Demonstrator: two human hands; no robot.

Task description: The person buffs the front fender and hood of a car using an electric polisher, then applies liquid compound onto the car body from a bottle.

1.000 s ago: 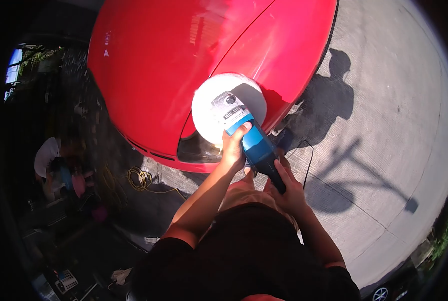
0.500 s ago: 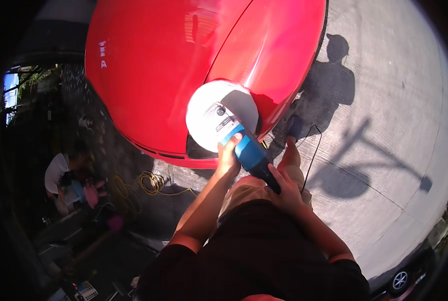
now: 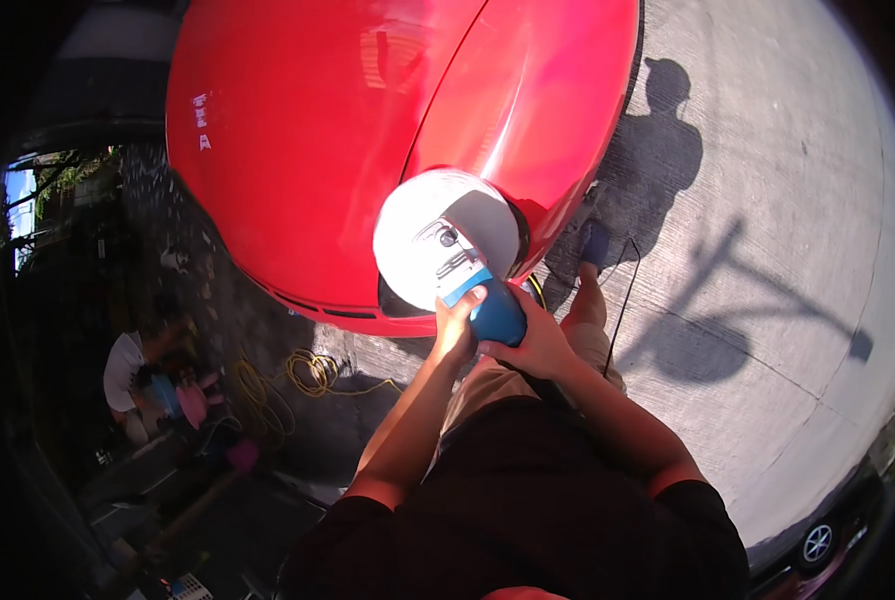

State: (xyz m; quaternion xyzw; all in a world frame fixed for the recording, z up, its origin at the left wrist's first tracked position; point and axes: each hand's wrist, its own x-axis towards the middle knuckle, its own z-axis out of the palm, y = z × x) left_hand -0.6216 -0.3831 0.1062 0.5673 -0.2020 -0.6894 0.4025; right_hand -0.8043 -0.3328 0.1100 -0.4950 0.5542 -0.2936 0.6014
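Note:
A blue electric polisher [image 3: 499,312] with a wide round white pad [image 3: 403,235] is in both my hands, in front of my body. The pad lies over the front corner of a red car [image 3: 297,180], covering much of the headlight area; its contact face is hidden. My left hand [image 3: 457,326] is wrapped round the left side of the blue body, thumb on top. Farther back, my right hand [image 3: 539,342] grips the body from the right. The rear handle is mostly hidden beneath my right hand and wrist.
A black power cord [image 3: 622,310] hangs by my right leg. Coiled yellow cable [image 3: 312,372] lies on the concrete [image 3: 767,280] to the left. Another person [image 3: 125,370] is low in the shade at far left. A car wheel [image 3: 817,543] shows at lower right.
My right hand has shifted forward from the black rear handle onto the blue body. The polisher and pad have moved only slightly, and my left hand keeps its hold.

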